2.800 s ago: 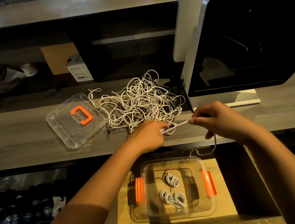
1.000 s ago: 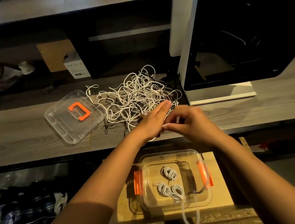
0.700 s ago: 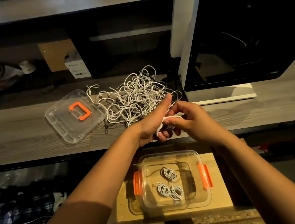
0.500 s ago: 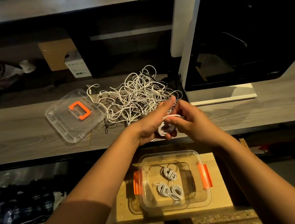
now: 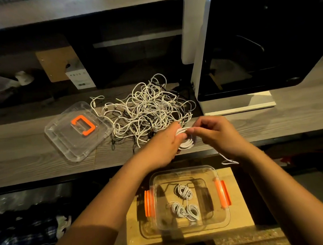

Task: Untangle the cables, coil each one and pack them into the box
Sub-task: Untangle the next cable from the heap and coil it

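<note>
A tangled heap of white cables (image 5: pixel 147 108) lies on the grey wooden shelf (image 5: pixel 29 156). In front of it my left hand (image 5: pixel 161 142) holds a small coil of white cable (image 5: pixel 185 142) wound around its fingers. My right hand (image 5: pixel 214 133) pinches the same cable at the top of the coil, and a loose end (image 5: pixel 229 161) trails down below my right wrist. Lower down stands the clear box (image 5: pixel 224 217) with orange latches, holding three coiled white cables (image 5: pixel 184 202).
The clear lid (image 5: pixel 65 139) with an orange handle lies left of the heap. A large white and black appliance (image 5: pixel 255 53) stands at the right on the shelf. A small white carton (image 5: pixel 80 77) and cardboard lean at the back. Dark clutter fills the lower left.
The cable stretched between my hands has been wound into a coil on my left hand. My right hand has circled round it, and the hanging end has grown shorter.
</note>
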`<state>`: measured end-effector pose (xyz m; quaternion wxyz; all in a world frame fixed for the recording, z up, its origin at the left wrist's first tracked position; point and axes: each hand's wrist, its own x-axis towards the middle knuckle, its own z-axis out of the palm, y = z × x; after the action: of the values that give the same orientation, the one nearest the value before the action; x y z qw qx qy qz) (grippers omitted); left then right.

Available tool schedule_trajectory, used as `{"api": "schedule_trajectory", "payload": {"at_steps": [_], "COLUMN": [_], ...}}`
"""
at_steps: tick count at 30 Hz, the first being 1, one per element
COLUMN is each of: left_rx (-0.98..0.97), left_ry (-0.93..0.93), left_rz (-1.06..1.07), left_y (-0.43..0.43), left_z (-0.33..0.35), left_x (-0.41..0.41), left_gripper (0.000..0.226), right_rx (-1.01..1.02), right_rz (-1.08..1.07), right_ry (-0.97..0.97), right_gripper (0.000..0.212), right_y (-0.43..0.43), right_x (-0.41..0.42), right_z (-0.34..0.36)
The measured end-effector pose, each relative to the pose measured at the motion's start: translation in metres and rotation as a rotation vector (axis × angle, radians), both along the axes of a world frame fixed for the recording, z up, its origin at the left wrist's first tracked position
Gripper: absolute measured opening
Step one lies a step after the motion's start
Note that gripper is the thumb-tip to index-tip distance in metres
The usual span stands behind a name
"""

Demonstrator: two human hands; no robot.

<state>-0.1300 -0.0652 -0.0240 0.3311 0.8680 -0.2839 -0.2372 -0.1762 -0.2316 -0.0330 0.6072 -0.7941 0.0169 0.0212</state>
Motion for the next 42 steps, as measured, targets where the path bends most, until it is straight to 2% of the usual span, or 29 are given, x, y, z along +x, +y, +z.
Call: {"api": "schedule_trajectory", "payload": {"at_steps": [2, 4, 6, 8, 9, 10, 11, 13, 15, 19, 21, 23, 24, 26, 27, 31, 33, 35, 37, 39, 42], "left_rx": [0.194, 0.183, 0.025, -0.142, -0.187, -0.181, -0.124, 0.084, 0.247, 0.425, 0.447, 0.397, 0.375, 0.326, 0.287, 0.055, -0.05, -0.167, -0.273, -0.384, -0.458], "left_ry": [-0.123, -0.107, -0.08, -0.141, -0.206, -0.273, -0.328, -0.424, -0.465, -0.46, -0.406, -0.292, -0.235, -0.167, -0.135, 0.009, 0.059, 0.072, 0.028, -0.011, -0.076], "left_rz": [-0.066, -0.12, -0.154, -0.1, -0.038, 0.037, 0.11, 0.227, 0.267, 0.173, 0.077, 0.012, -0.01, -0.079, -0.119, -0.182, -0.197, -0.184, -0.117, 0.045, 0.315], "left_y": [0.007, 0.011, 0.005, -0.006, -0.01, -0.014, -0.016, -0.016, -0.013, -0.009, -0.01, -0.011, -0.012, -0.012, -0.011, -0.005, -0.002, -0.001, -0.003, -0.004, -0.004], "left_z": [-0.008, -0.012, -0.006, 0.003, 0.007, 0.01, 0.01, 0.004, -0.007, -0.027, -0.028, -0.026, -0.024, -0.017, -0.014, 0.001, 0.004, 0.004, 0.002, -0.003, -0.014], "left_x": [-0.001, -0.008, -0.019, -0.024, -0.024, -0.02, -0.016, -0.005, 0.002, 0.005, -0.002, -0.011, -0.014, -0.018, -0.019, -0.017, -0.015, -0.013, -0.014, -0.015, -0.016], "left_gripper": [0.011, 0.011, 0.009, 0.005, 0.004, 0.007, 0.009, 0.012, 0.019, 0.024, 0.019, 0.02, 0.02, 0.018, 0.016, 0.003, 0.006, 0.019, 0.03, 0.025, 0.018], "right_rx": [-0.335, -0.452, -0.351, -0.082, 0.058, 0.143, 0.143, -0.042, -0.356, -0.795, -0.921, -0.946, -0.917, -0.737, -0.598, -0.077, 0.085, 0.295, 0.501, 0.628, 0.539], "right_rz": [0.007, 0.016, 0.019, -0.016, -0.036, -0.048, -0.054, -0.01, 0.1, 0.256, 0.29, 0.311, 0.305, 0.287, 0.303, 0.334, 0.314, 0.296, 0.204, 0.065, -0.043], "right_ry": [-0.043, -0.082, -0.084, 0.003, 0.057, 0.101, 0.134, 0.13, 0.071, -0.073, -0.123, -0.155, -0.152, -0.081, -0.034, 0.079, 0.109, 0.136, 0.17, 0.208, 0.27], "right_gripper": [0.012, 0.026, 0.024, 0.014, 0.017, 0.021, 0.026, 0.028, 0.022, 0.02, 0.021, 0.012, 0.007, 0.021, 0.026, 0.02, 0.019, 0.013, 0.012, 0.019, 0.027], "right_y": [-0.016, -0.03, -0.032, -0.019, -0.01, 0.0, 0.01, 0.029, 0.042, 0.043, 0.036, 0.026, 0.02, 0.006, 0.0, -0.012, -0.015, -0.015, -0.005, 0.009, 0.027], "right_x": [0.004, 0.007, 0.01, 0.008, 0.006, 0.003, -0.002, -0.008, -0.011, -0.008, -0.004, 0.002, 0.006, 0.013, 0.016, 0.023, 0.025, 0.026, 0.025, 0.023, 0.011], "right_z": [0.007, 0.016, 0.017, 0.015, 0.011, 0.007, -0.002, -0.02, -0.035, -0.026, -0.01, 0.005, 0.013, 0.024, 0.028, 0.029, 0.025, 0.02, 0.013, 0.0, -0.017]}}
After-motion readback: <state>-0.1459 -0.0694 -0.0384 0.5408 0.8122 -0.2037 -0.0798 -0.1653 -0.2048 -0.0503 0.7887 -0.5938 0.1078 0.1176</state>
